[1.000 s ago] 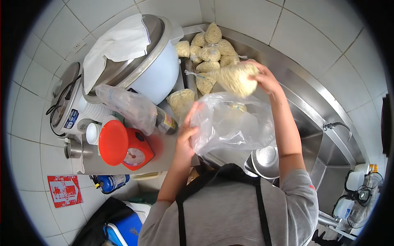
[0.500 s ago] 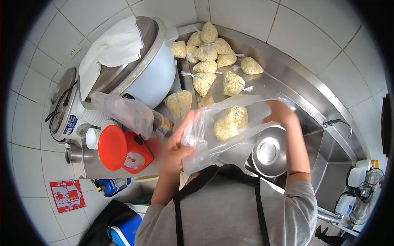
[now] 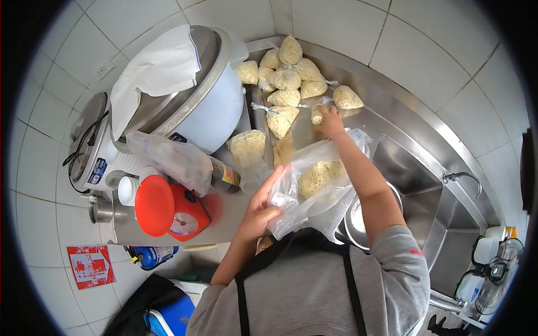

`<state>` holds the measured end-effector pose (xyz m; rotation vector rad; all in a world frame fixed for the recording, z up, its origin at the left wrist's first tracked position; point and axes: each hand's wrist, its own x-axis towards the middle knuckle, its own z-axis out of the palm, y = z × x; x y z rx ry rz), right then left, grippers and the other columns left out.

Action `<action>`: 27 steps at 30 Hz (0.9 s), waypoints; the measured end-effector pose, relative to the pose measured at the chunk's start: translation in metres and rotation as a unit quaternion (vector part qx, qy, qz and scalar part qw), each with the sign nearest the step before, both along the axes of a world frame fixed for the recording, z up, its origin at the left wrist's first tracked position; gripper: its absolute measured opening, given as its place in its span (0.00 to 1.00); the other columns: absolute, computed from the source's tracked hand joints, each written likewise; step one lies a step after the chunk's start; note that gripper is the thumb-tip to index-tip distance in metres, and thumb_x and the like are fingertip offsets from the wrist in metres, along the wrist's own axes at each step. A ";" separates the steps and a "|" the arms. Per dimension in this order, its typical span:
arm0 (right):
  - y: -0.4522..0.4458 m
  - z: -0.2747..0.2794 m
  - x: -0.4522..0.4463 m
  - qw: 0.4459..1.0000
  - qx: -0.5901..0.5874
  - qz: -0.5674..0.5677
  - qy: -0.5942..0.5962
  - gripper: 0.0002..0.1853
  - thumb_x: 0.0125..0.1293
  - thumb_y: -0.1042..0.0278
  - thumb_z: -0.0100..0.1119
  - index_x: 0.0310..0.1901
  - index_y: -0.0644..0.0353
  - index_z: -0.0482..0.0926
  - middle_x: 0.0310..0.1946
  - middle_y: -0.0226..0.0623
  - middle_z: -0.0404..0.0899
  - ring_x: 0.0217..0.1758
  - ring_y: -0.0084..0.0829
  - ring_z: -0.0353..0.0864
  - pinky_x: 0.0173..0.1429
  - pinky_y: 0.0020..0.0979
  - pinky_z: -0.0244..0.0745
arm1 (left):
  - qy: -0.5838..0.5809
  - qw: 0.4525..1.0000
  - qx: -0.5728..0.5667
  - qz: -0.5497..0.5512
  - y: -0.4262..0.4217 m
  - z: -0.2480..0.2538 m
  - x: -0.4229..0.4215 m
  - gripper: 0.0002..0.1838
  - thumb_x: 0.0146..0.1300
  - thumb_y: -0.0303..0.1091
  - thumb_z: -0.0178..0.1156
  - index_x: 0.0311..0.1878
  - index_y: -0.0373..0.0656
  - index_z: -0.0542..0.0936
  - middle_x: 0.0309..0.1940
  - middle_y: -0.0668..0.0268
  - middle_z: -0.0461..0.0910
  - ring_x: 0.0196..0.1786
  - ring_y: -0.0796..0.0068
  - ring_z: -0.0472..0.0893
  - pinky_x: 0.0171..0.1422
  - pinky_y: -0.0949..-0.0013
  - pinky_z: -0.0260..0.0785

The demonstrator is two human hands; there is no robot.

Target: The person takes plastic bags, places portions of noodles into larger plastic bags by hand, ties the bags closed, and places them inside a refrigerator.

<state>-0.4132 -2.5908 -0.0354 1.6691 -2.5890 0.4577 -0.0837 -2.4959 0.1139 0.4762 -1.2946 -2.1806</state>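
My left hand (image 3: 263,204) is closed on the edge of a large clear plastic bag (image 3: 288,210) in front of my chest. Inside it lies at least one small bag of pale yellow, noodle-like strands (image 3: 316,180). My right hand (image 3: 330,122) reaches over the large bag to the steel counter, its fingers around another small noodle bag (image 3: 316,116) and partly hiding it. Just beyond sits a loose noodle bag (image 3: 347,98). To the left, several knotted noodle bags (image 3: 284,79) are heaped against the back ledge.
A red dial scale (image 3: 185,221) and a bottle (image 3: 224,175) under a plastic bag stand at left. Behind them is a big lidded cooker (image 3: 213,112) draped with a white cloth (image 3: 151,78). A steel bowl (image 3: 356,224), sink (image 3: 417,187) and faucet (image 3: 462,178) are at right.
My right hand has left the large bag's rim and moved forward to a small noodle bag on the counter. The large bag has sagged and shifted slightly right, still in my left hand.
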 end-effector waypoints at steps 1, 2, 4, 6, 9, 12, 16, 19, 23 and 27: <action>-0.002 -0.005 -0.006 1.000 -0.006 -0.007 -0.024 0.36 0.46 0.47 0.67 0.58 0.49 0.69 0.53 0.52 0.69 0.53 0.47 0.72 0.59 0.45 0.66 | 0.004 1.000 -0.024 0.005 -0.002 -0.003 0.001 0.45 0.41 0.17 0.45 0.70 0.33 0.48 0.71 0.56 0.50 0.71 0.71 0.54 0.69 0.73 0.47; -0.004 -0.009 -0.015 0.984 -0.052 -0.031 -0.167 0.37 0.47 0.54 0.66 0.60 0.54 0.65 0.54 0.49 0.69 0.54 0.42 0.72 0.57 0.44 0.68 | 0.006 0.999 -0.046 0.009 -0.005 -0.006 0.003 0.45 0.41 0.16 0.44 0.70 0.34 0.48 0.71 0.57 0.50 0.70 0.73 0.55 0.66 0.76 0.50; 0.024 0.031 -0.014 0.809 -0.127 -0.026 -0.573 0.38 0.46 0.58 0.66 0.60 0.59 0.64 0.54 0.47 0.69 0.55 0.39 0.72 0.57 0.40 0.69 | 0.003 0.998 -0.059 0.024 -0.008 -0.006 0.008 0.44 0.41 0.15 0.42 0.70 0.35 0.49 0.71 0.57 0.50 0.69 0.75 0.56 0.63 0.79 0.54; 0.057 0.085 -0.005 0.620 -0.220 0.046 -0.751 0.38 0.46 0.62 0.65 0.60 0.63 0.63 0.54 0.45 0.70 0.55 0.37 0.73 0.56 0.38 0.71 | 0.007 0.998 -0.046 0.051 -0.011 0.005 0.007 0.44 0.42 0.15 0.43 0.70 0.36 0.48 0.71 0.58 0.49 0.68 0.76 0.58 0.60 0.81 0.57; 0.108 0.109 0.020 0.539 -0.265 0.265 -0.754 0.42 0.39 0.64 0.66 0.60 0.63 0.62 0.52 0.44 0.72 0.56 0.37 0.73 0.59 0.36 0.70 | 0.035 0.994 -0.056 0.091 -0.019 0.017 -0.002 0.44 0.42 0.16 0.43 0.70 0.36 0.48 0.71 0.58 0.48 0.67 0.78 0.60 0.58 0.82 0.58; 0.126 0.128 0.058 0.625 -0.123 0.380 -0.671 0.38 0.38 0.66 0.70 0.56 0.62 0.70 0.57 0.40 0.69 0.59 0.34 0.70 0.63 0.37 0.64 | 0.065 0.991 -0.094 0.077 -0.021 0.026 -0.009 0.44 0.43 0.17 0.44 0.70 0.35 0.47 0.72 0.58 0.48 0.67 0.79 0.59 0.59 0.82 0.56; 0.114 0.163 0.062 0.784 -0.107 0.369 -0.488 0.21 0.52 0.76 0.60 0.51 0.59 0.76 0.59 0.36 0.68 0.51 0.30 0.75 0.58 0.33 0.68 | 0.029 0.992 -0.119 0.024 -0.016 0.040 -0.005 0.44 0.43 0.17 0.44 0.70 0.34 0.47 0.71 0.59 0.48 0.69 0.78 0.56 0.61 0.81 0.53; 0.072 0.165 -0.005 0.764 -0.204 0.196 -0.579 0.17 0.57 0.76 0.56 0.50 0.59 0.77 0.58 0.37 0.69 0.44 0.27 0.78 0.52 0.28 0.71 | 0.000 0.992 -0.126 0.002 -0.010 0.041 -0.001 0.44 0.42 0.17 0.43 0.70 0.34 0.47 0.71 0.59 0.49 0.69 0.79 0.54 0.62 0.81 0.51; -0.013 0.054 -0.109 0.973 -0.108 0.016 -0.206 0.25 0.53 0.66 0.63 0.55 0.52 0.73 0.55 0.40 0.70 0.52 0.36 0.75 0.54 0.35 0.71 | 0.009 0.996 -0.087 0.020 -0.007 0.028 0.006 0.44 0.42 0.16 0.43 0.70 0.33 0.47 0.71 0.58 0.48 0.71 0.77 0.52 0.65 0.79 0.46; -0.024 0.005 -0.112 0.997 -0.068 -0.023 -0.027 0.33 0.48 0.62 0.68 0.58 0.49 0.67 0.55 0.45 0.68 0.58 0.45 0.69 0.58 0.43 0.68 | 0.054 0.989 -0.135 0.031 -0.014 0.004 0.013 0.45 0.41 0.18 0.44 0.70 0.31 0.46 0.71 0.55 0.48 0.72 0.72 0.49 0.70 0.74 0.41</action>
